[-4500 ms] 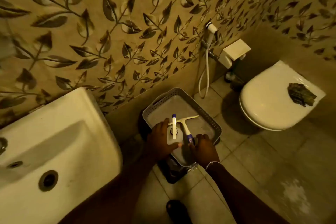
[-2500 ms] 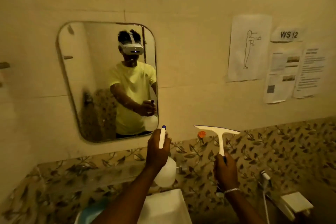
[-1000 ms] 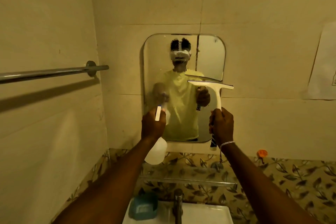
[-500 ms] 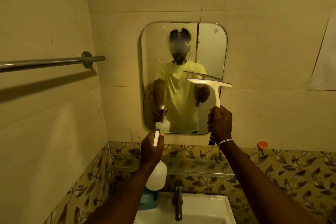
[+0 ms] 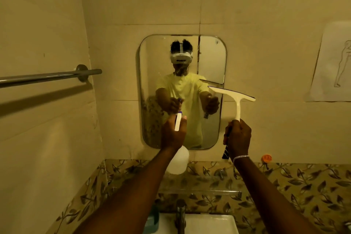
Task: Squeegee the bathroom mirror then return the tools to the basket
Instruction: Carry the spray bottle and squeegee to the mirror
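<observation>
Both forearms showing bare, no sleeves reaching them. Right wrist wearing silver chain bracelet [image 5: 240, 157]. Mirror reflection showing yellow short-sleeved T-shirt [image 5: 183, 89], white headset [image 5: 181, 57].

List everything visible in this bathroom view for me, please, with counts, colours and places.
mirror: one, silver-edged, on the wall ahead
towel bar: one, metal, left wall
paper sheet: one, white, right wall
hook: one, orange, right of the mirror, below it
tap: one, metal, bottom centre
sink: one, white, bottom
spray bottle: one, white, left hand
squeegee: one, white, right hand
bracelet: one, silver, right wrist
left hand: gripping bottle
right hand: gripping squeegee handle
</observation>
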Demonstrator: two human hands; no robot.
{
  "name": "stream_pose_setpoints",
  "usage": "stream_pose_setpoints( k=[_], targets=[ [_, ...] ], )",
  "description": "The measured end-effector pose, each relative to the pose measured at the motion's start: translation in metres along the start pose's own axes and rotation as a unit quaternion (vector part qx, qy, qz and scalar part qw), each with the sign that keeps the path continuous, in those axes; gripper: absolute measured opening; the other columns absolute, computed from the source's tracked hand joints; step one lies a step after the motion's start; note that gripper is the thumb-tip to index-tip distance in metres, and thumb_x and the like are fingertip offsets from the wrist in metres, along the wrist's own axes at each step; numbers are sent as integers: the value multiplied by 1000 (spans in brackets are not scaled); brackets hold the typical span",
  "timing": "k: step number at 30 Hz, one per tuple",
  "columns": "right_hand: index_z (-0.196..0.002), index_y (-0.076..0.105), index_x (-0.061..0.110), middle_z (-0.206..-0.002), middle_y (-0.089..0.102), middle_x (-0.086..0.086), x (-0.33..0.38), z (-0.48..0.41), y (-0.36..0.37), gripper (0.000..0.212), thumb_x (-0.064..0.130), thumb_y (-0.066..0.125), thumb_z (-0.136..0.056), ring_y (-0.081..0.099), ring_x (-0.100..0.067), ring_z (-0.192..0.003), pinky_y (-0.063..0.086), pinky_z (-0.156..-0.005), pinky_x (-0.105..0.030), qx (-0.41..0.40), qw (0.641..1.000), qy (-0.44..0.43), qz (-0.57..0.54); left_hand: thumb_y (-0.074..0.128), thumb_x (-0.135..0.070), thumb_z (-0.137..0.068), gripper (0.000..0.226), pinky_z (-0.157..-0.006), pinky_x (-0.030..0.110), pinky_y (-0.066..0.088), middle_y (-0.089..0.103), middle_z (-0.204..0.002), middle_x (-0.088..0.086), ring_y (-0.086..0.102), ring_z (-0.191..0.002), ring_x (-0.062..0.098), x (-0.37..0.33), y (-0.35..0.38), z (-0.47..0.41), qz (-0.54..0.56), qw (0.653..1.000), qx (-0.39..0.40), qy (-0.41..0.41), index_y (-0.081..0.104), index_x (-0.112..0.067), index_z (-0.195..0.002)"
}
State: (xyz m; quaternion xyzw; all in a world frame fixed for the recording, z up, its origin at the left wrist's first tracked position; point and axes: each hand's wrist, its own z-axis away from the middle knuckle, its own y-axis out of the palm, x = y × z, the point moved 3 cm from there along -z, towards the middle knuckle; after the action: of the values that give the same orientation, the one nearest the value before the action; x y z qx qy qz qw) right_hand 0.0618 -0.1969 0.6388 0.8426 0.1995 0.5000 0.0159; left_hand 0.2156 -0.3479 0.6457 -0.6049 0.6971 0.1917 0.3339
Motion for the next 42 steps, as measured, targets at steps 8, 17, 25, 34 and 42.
stream_pose_setpoints(
  k=[8, 17, 25, 34, 42],
  targets=[
    [-73, 59, 0, -56, 54, -12, 4, -17, -37, 32, 23, 45, -91, 45, -24, -40, 39, -36, -30, -43, 999, 3, -8, 55, -32, -102, 28, -64, -2, 40, 53, -68, -13, 58, -67, -6, -100, 41, -81, -3, 994, -63, 86, 69, -9, -94],
    [-71, 60, 5, -55, 53, -12, -2, -18, -56, 28, 21, 44, -88, 43, -23, -38, 37, -34, -27, -54, 998, 15, -9, 58, -38, -99, 25, -63, 37, 61, 69, -78, 1, 68, -68, 16, -56, 60, -40, 22, 998, -35, 51, 67, -17, -92],
    [-68, 59, 12, -55, 52, -10, -8, -10, -60, 27, 22, 44, -88, 42, -21, -38, 36, -34, -26, -50, 998, 25, -15, 51, -37, -99, 36, -57, 45, 54, 63, -66, 8, 62, -59, 26, -22, 71, 8, -44, 999, 22, 14, 59, -10, -77],
    [-69, 58, 11, -57, 52, -12, -13, -5, -68, 28, 21, 42, -89, 42, -23, -40, 37, -36, -27, -57, 998, 29, 0, 55, -37, -100, 30, -57, 42, 54, 63, -72, 6, 62, -63, 22, 10, 78, 62, -32, 998, 55, -10, 59, -13, -84],
    [-72, 58, 3, -56, 51, -12, -23, -4, -69, 28, 18, 43, -91, 42, -20, -37, 36, -35, -26, -57, 998, 34, 13, 58, -29, -98, 27, -58, 37, 52, 64, -68, 6, 62, -62, 24, 48, 79, 104, -77, 990, 86, -77, 61, -13, -77]
  ],
)
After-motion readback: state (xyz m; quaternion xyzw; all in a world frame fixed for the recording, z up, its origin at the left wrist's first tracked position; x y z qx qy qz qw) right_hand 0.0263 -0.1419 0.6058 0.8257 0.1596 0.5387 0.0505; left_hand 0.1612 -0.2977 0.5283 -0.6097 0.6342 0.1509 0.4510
